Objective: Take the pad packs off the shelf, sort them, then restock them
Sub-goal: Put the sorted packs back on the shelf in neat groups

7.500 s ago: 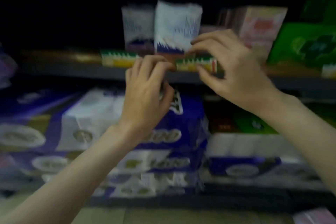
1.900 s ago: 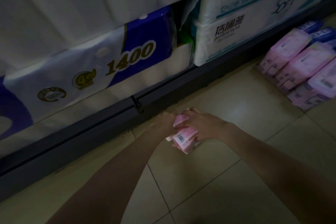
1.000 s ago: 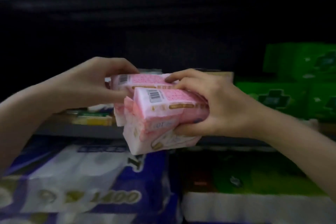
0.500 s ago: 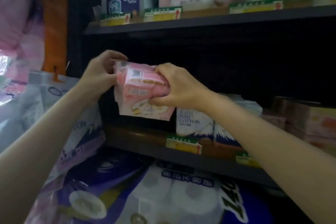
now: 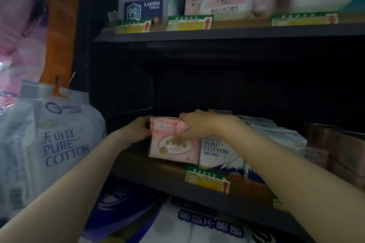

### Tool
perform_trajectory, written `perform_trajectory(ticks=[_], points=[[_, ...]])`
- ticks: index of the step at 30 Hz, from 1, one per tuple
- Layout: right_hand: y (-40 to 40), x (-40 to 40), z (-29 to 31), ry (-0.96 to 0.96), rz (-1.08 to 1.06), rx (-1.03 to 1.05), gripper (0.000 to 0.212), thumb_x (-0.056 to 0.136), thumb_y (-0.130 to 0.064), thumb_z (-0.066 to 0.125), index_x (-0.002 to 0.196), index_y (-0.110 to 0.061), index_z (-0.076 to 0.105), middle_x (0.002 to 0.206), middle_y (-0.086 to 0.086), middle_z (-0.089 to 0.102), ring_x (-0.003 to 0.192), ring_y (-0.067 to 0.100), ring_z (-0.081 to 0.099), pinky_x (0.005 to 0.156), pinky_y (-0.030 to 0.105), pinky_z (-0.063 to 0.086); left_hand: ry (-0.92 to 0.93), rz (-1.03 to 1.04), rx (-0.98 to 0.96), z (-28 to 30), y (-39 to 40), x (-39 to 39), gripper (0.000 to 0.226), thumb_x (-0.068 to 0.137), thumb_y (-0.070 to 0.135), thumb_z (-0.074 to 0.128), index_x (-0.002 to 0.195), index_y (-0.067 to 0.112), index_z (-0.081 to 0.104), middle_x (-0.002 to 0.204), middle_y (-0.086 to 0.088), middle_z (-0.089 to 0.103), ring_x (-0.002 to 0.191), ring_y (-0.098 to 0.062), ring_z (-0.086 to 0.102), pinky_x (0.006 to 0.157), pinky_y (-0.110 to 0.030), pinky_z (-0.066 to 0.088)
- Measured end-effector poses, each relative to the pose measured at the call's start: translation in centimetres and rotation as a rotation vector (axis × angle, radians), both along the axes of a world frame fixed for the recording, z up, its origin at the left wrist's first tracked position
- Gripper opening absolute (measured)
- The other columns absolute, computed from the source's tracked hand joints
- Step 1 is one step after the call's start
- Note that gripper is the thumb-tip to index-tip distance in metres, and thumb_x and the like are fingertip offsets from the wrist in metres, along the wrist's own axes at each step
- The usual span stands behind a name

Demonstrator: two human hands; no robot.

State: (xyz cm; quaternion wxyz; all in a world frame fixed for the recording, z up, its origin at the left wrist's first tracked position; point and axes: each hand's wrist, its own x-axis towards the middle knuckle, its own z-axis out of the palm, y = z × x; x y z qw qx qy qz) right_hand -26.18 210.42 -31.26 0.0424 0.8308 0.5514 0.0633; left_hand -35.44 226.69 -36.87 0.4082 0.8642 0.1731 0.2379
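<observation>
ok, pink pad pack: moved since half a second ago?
Yes. The pink pad pack has come down from mid-air onto the shelf, now beside the white Pure Cotton pack, both hands on it.

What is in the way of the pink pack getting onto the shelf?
Nothing visible. The pink pack already stands on the shelf, held by the left hand and right hand. The Pure Cotton pack sits right beside it, not blocking it.
</observation>
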Motion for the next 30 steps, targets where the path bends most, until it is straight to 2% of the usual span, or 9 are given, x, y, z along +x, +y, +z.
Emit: perform_trajectory(ticks=[3,7,10,13,15,19,22,27,30], points=[[0.5,-0.2,0.4,-0.088,-0.001,0.020,0.068,0.084,-0.060,0.054,0.135,-0.016,0.039,0.128,0.004,0.051,0.118,0.024,0.047,0.107,0.048,0.025,0.191,0.093,0.283,0.1,0.7,0.2,0.046,0.089,0.015,0.061,0.133,0.016,0.046,0.128,-0.003,0.053,0.115,-0.018,0.051,0.099,-0.031,0.043],[1.4,-0.6,0.4,-0.108,-0.053,0.015,0.061,0.084,-0.056,0.057,0.129,-0.018,0.045,0.123,0.004,0.053,0.116,0.025,0.047,0.104,0.048,0.024,0.146,0.214,0.414,0.1,0.3,0.3,0.034,0.091,0.009,0.055,0.124,0.012,0.051,0.126,-0.008,0.053,0.112,-0.020,0.052,0.090,-0.027,0.045],[1.7,-0.7,0.5,-0.140,-0.090,-0.039,0.063,0.082,-0.060,0.056,0.127,-0.016,0.049,0.123,0.005,0.053,0.117,0.027,0.046,0.105,0.049,0.022,-0.019,0.179,0.141,0.0,-0.3,0.1,0.034,0.093,0.004,0.051,0.125,0.015,0.054,0.123,-0.006,0.056,0.110,-0.019,0.052,0.087,-0.026,0.043],[2.0,-0.6,0.2,-0.169,-0.142,-0.094,0.065,0.084,-0.063,0.050,0.127,-0.015,0.050,0.122,0.006,0.054,0.118,0.027,0.046,0.109,0.052,0.016,-0.154,0.083,-0.320,-0.4,-1.0,-0.9,0.041,0.093,0.002,0.047,0.132,0.016,0.047,0.120,-0.007,0.056,0.106,-0.021,0.055,0.084,-0.031,0.048],[2.4,-0.8,-0.3,-0.208,-0.190,-0.132,0.063,0.086,-0.063,0.047,0.128,-0.015,0.050,0.122,0.007,0.054,0.119,0.028,0.046,0.110,0.056,0.011,-0.150,-0.019,-0.425,-0.8,-1.4,-1.4,0.050,0.089,0.003,0.050,0.136,0.017,0.041,0.118,-0.005,0.054,0.104,-0.019,0.054,0.079,-0.027,0.047],[3.4,-1.2,-1.1,-0.293,-0.241,-0.229,0.064,0.088,-0.060,0.047,0.135,-0.017,0.042,0.125,0.008,0.053,0.119,0.028,0.047,0.111,0.057,0.006,-0.008,-0.116,-0.153,-1.4,-1.7,-0.5,0.083,0.083,0.011,0.066,0.148,0.022,0.016,0.133,0.002,0.043,0.115,-0.012,0.046,0.096,-0.023,0.039],[3.4,-1.3,-1.0,-0.288,-0.255,-0.248,0.062,0.090,-0.053,0.050,0.140,-0.018,0.037,0.128,0.008,0.051,0.122,0.029,0.044,0.111,0.061,0.003,0.067,-0.047,0.069,-1.5,-1.5,1.4,0.090,0.079,0.021,0.073,0.148,0.024,0.016,0.138,-0.001,0.044,0.120,-0.017,0.048,0.104,-0.037,0.042],[1.8,-0.4,0.7,-0.176,-0.196,-0.025,0.040,0.094,-0.032,0.048,0.131,-0.016,0.047,0.122,0.008,0.055,0.120,0.028,0.047,0.111,0.060,0.001,0.363,0.275,0.797,-0.7,-3.6,3.5,0.081,0.087,0.031,0.059,0.148,0.037,0.006,0.157,-0.001,-0.008,0.144,-0.031,-0.006,0.114,-0.053,-0.001],[0.7,0.6,1.7,-0.082,-0.204,0.070,0.039,0.095,-0.028,0.046,0.132,-0.017,0.048,0.130,0.008,0.051,0.126,0.028,0.042,0.112,0.058,0.002,0.497,0.148,0.984,0.0,-4.8,4.6,0.080,0.090,0.025,0.054,0.150,0.029,0.001,0.158,0.002,-0.005,0.144,-0.025,-0.011,0.113,-0.053,-0.008]])
